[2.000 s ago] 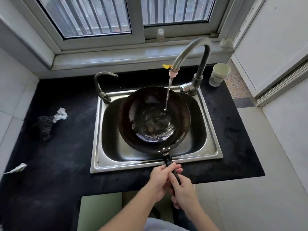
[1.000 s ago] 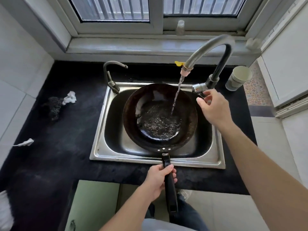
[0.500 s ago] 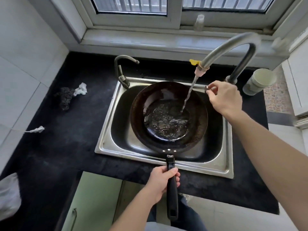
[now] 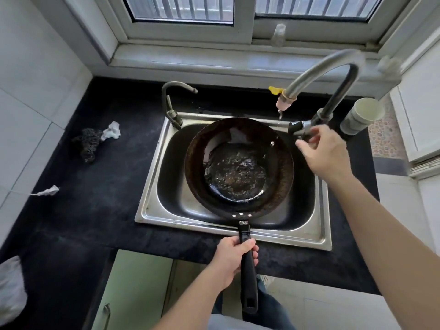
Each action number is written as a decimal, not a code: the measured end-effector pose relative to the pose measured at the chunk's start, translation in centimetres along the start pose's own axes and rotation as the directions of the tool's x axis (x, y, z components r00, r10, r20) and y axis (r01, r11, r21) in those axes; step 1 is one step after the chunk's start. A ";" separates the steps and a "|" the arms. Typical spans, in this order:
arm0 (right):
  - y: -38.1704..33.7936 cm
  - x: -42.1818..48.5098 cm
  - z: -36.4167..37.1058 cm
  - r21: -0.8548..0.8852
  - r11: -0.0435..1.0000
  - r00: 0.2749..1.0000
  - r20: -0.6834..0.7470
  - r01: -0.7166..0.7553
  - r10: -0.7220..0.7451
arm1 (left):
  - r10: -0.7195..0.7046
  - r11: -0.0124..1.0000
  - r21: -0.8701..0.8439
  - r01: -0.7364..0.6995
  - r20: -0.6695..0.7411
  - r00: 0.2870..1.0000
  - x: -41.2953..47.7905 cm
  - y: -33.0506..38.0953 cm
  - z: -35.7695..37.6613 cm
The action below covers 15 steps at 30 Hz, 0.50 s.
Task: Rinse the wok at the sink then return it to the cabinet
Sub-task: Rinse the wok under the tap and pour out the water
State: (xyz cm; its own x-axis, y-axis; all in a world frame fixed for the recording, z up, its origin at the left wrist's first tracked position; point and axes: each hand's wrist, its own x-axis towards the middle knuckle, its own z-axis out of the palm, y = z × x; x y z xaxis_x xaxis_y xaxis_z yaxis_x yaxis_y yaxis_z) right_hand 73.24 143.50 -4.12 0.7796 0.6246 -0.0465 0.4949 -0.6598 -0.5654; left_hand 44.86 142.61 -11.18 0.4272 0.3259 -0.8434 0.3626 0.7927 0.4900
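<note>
The dark wok (image 4: 197,151) sits in the steel sink (image 4: 152,186) with a pool of dirty water in its bottom. Its black handle (image 4: 248,282) sticks out over the counter's front edge, and my left hand (image 4: 229,260) grips it near the rivets. My right hand (image 4: 326,153) is at the tap lever (image 4: 296,128), with relaxed fingers touching the lever's end and the thumb just below it. The tall curved tap (image 4: 316,70) ends above the wok's far rim, and only a drop hangs from its nozzle.
A small second faucet (image 4: 171,101) stands at the sink's back left. A pale cup (image 4: 364,115) stands right of the tap. A dark scrubber (image 4: 88,144) and crumpled tissue (image 4: 112,131) lie on the black counter's left side. A green cabinet door (image 4: 133,289) is below.
My right hand left the wok handle and reached up to the tap lever. The stream into the wok has stopped. My left hand kept hold of the handle.
</note>
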 end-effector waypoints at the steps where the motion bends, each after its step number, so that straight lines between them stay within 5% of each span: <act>1: 0.1 -1.8 0.0 0.019 1.000 1.000 0.009 -0.018 0.018 | -0.001 1.000 -0.004 0.001 0.005 1.000 -0.1 0.1 0.0; 6: 0.2 -13.5 1.2 0.106 0.976 0.966 0.200 -0.189 0.165 | -0.009 1.000 -0.017 0.009 0.023 1.000 0.0 0.1 -0.1; 11: 1.7 -23.6 5.8 0.098 0.865 0.792 0.464 -0.492 0.397 | -0.010 1.000 0.003 0.010 0.040 0.999 0.3 0.0 -0.5; 15: 1.7 -26.2 8.4 0.118 0.781 0.656 0.626 -0.614 0.421 | -0.033 0.999 0.016 0.032 0.079 0.996 0.6 0.3 -0.8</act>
State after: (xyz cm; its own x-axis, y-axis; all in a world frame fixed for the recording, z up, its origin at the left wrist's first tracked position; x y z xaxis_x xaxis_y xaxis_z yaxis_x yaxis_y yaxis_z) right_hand 50.39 129.57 -10.78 0.4800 0.3932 -0.7842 -0.1372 -0.8492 -0.5099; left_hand 44.51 143.47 -11.72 0.4789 0.2576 -0.8392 0.3896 0.7943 0.4661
